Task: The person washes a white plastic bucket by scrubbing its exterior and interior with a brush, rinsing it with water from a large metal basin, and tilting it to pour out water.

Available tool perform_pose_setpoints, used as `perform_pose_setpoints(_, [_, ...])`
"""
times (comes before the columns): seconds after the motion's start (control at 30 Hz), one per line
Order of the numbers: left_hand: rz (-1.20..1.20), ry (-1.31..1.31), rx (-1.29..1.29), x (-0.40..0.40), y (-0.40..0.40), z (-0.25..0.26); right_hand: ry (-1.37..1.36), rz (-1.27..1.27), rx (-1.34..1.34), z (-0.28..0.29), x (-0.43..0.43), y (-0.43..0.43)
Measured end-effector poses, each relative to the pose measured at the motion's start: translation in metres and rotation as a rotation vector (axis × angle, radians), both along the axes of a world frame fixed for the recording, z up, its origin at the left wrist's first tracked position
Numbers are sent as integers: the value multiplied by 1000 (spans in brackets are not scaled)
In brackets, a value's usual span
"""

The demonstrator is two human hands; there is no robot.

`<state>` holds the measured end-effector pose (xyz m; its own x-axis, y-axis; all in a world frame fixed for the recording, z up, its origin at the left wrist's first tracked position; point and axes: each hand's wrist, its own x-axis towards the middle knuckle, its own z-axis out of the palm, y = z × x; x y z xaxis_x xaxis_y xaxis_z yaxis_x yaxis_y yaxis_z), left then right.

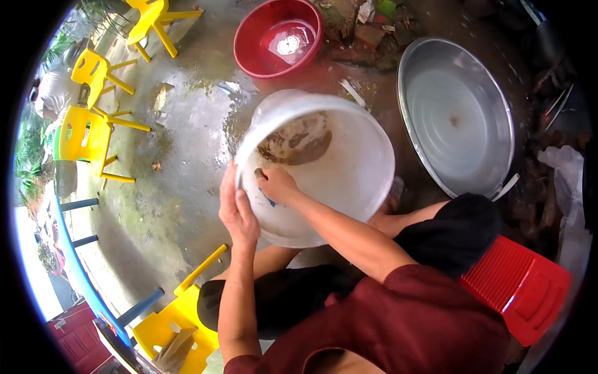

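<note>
A large white plastic tub (355, 187) is tilted in front of me, its mouth facing me. Brown murky water (303, 145) lies at its far end. My left hand (238, 210) presses against the outside of the left rim, fingers straight and thumb along the edge. Inside the tub, my right hand (279, 186) is closed against the left inner wall around a small brownish scrubbing pad or cloth (260, 174). Most of that piece is covered by my fingers. A bit of blue (272, 202) shows just below the hand; what it belongs to cannot be made out.
Beyond the tub stands a red basin (247, 51) with some water. To the right is a wide metal basin (455, 107) holding cloudy water. A red plastic washboard (523, 290) lies by my right knee. Yellow chairs (81, 133) line the left of the wet concrete floor (187, 140).
</note>
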<state>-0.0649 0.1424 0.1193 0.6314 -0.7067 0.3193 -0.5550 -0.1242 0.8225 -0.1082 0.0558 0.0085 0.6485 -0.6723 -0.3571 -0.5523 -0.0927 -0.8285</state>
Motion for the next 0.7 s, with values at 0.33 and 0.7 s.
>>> perform_pose_setpoints(0.33, [-126,-166,66,-9,0,13,474,-334,-173,-55,-21,-84])
perform_pose_setpoints(0.7, [-5,-101,19,-2,12,1,-122,39,156,2,-17,5])
